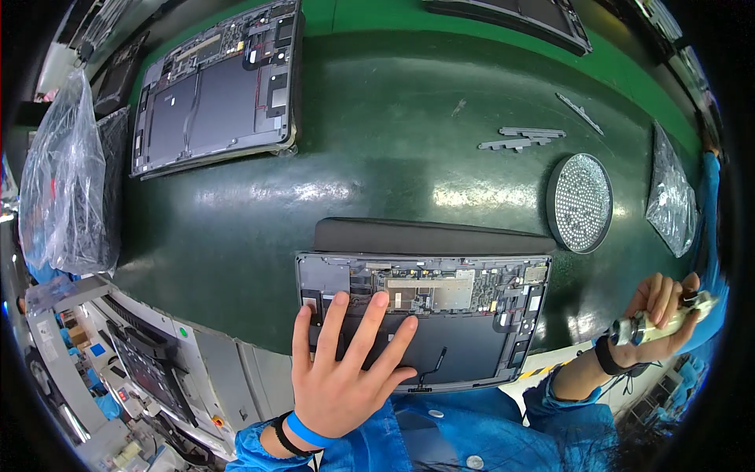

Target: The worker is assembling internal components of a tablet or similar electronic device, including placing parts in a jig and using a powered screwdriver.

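An opened laptop base (464, 346) lies in front of me, its circuit board and dark battery exposed. My left hand (346, 377) rests flat on its left part, fingers spread, holding nothing and covering some of the battery. A short black cable stands out near the base's front edge. Off to the right, above the table's edge, my right hand (661, 307) is closed round a pale yellow electric screwdriver (651, 329) with a metal end. The screwdriver is apart from the laptop.
Behind the base lies a dark flat panel (425, 234). A round black screw tray (580, 203) stands to its right, near several grey strips (523, 139). More open laptop bases (212, 102) are stacked at far left. Clear plastic bags (63, 181) (671, 197) flank the green table (377, 141).
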Motion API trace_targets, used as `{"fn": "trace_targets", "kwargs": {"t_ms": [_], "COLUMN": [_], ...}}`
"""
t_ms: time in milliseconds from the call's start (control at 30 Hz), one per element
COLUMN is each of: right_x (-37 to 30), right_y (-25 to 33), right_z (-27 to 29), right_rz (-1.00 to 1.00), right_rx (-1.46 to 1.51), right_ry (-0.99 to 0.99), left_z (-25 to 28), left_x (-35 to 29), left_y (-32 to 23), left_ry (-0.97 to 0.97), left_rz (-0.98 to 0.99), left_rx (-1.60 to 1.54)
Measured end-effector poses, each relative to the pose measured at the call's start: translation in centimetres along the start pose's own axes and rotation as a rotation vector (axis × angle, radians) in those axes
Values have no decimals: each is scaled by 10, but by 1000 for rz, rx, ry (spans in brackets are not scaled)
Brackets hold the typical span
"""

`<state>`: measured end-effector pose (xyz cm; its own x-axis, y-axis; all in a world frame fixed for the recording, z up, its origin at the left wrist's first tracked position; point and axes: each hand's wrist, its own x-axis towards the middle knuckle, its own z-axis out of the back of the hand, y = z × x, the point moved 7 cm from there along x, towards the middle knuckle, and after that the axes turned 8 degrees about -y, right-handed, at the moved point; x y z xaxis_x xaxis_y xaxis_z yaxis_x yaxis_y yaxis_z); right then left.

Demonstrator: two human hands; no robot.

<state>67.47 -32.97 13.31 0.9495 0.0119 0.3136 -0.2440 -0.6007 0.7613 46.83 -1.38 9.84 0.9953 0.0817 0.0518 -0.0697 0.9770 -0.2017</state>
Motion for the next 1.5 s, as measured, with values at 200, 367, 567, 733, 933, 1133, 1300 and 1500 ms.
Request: {"fn": "trace_targets", "kwargs": {"t_ms": [200,367,567,733,933,1133,1300,1500], "right_x": [8,1,-23,-42,-58,-79,-86,-83], "right_y": [-36,-90,-90,-101,-109,-116,-110,-114], "right_z": [-127,-164,-189,-228,-216,-224,-214,-216], "right_rz": [131,-632,-450,-507,-281,-162,-50,-32], "right_rx": [-565,74,16,175,123,55,-133,-53], "right_ry": [370,390,277,458,598,728,712,691], "left_z": [-2,-5,-5,-10,-11,-13,-13,-13], "left_x": [-23,-21,-24,-30,-32,-30,-31,-31], "left_y": [21,21,22,27,30,31,32,31], "left_ry": [-34,-170,-253,-299,-317,-310,-301,-296], "left_rz": [110,155,147,165,174,180,184,178], "left_rx": [15,-56,-83,-168,-206,-200,-202,-197]}}
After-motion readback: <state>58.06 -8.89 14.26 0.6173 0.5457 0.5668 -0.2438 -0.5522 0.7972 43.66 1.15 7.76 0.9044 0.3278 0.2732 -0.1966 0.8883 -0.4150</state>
